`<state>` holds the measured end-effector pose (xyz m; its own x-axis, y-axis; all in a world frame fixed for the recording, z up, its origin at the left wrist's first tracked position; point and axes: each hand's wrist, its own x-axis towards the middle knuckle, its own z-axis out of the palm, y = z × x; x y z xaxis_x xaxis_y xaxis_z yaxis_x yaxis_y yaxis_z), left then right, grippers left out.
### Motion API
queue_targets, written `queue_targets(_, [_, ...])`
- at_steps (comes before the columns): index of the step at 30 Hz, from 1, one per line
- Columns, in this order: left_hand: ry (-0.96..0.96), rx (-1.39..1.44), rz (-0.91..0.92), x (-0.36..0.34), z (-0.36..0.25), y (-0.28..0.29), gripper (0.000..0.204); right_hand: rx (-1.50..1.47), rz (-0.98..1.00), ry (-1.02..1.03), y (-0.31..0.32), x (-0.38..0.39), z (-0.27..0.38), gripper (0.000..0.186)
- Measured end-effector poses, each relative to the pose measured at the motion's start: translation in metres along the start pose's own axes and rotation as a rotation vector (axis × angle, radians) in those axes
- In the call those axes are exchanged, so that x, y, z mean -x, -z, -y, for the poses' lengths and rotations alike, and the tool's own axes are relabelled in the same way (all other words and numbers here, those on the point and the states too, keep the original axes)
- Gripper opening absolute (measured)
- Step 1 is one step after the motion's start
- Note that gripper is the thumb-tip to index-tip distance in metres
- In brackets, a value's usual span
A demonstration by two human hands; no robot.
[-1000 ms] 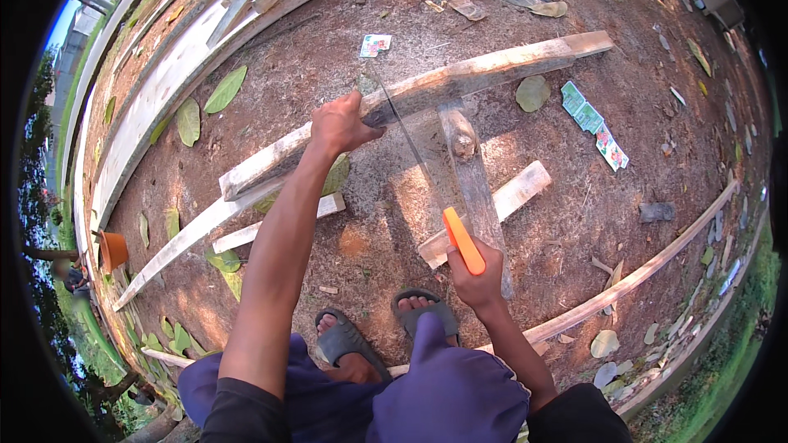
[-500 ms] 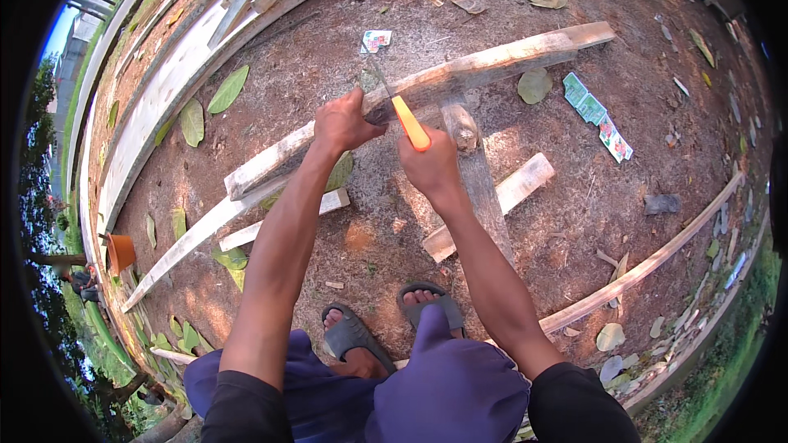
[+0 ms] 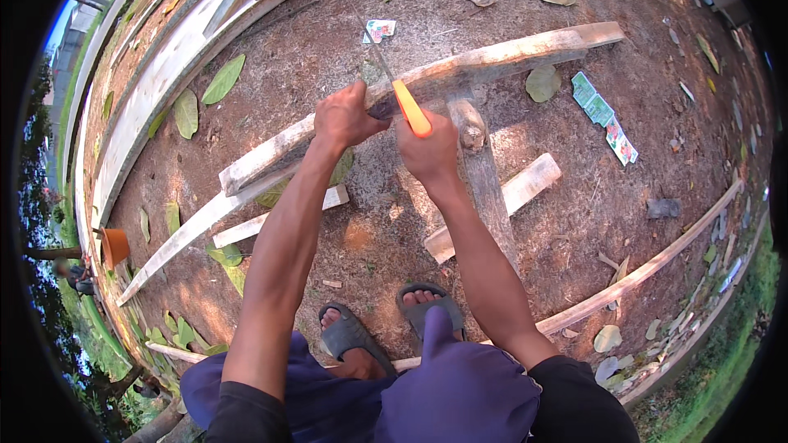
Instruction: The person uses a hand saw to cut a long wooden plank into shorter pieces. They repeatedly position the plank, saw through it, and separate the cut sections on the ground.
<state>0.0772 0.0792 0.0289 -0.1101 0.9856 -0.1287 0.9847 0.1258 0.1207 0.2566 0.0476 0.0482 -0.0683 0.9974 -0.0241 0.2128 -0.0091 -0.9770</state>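
Note:
A long wooden beam (image 3: 492, 57) lies aslant in front of me, raised on another timber (image 3: 484, 184) beneath it. My left hand (image 3: 345, 117) is closed over the beam, left of the saw, with its thumb toward the blade. In my right hand (image 3: 428, 148) is the orange handle of a handsaw (image 3: 413, 109). The saw's thin blade crosses the beam close to my left hand and points away from me. Fingers of the right hand are partly hidden behind the handle.
A short wood block (image 3: 529, 184) and a narrow offcut (image 3: 238, 230) lie on the soil. A long strip (image 3: 657, 262) curves along the right. Planks (image 3: 156, 107) are stacked at the far left, near an orange pot (image 3: 115, 248). Leaves (image 3: 224, 79) and green packets (image 3: 593, 100) are scattered around.
My right hand has pushed the saw a little forward, away from me, across the beam. The left hand keeps its hold on the beam. The whole view has shifted slightly.

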Motion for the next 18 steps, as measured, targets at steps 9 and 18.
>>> queue_targets(9, [0.035, -0.063, 0.083, -0.001, 0.015, 0.011, 0.064, 0.018, 0.046, -0.062, 0.099, 0.182, -0.027, 0.008])
queue_targets(18, [0.002, 0.016, -0.012, -0.005, 0.003, 0.003, 0.066, -0.02, 0.002, 0.021, 0.009, 0.011, -0.026, 0.024])
